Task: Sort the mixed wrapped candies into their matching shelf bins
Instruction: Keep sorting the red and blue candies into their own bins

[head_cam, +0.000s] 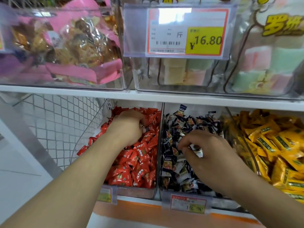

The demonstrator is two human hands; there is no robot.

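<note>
Because strays hid among the red candies (136, 162), my left hand (130, 127) dug in, fingers curled on one, while my right hand (202, 150) pinched a dark-wrapped candy (196, 149) over its own bin (185, 194).

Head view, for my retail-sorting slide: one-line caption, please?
Left hand digs into the red candies while right hand pinches a dark-wrapped candy in the neighbouring bin.

A shop's sweets aisle — clear plastic bins (154, 193) of loose wrapped candies (138, 162) line white shelves (98, 94). A price tag (185, 32) reading ¥16.80 hangs on the upper bin's front, another (188, 204) at the lower shelf's edge.
</note>
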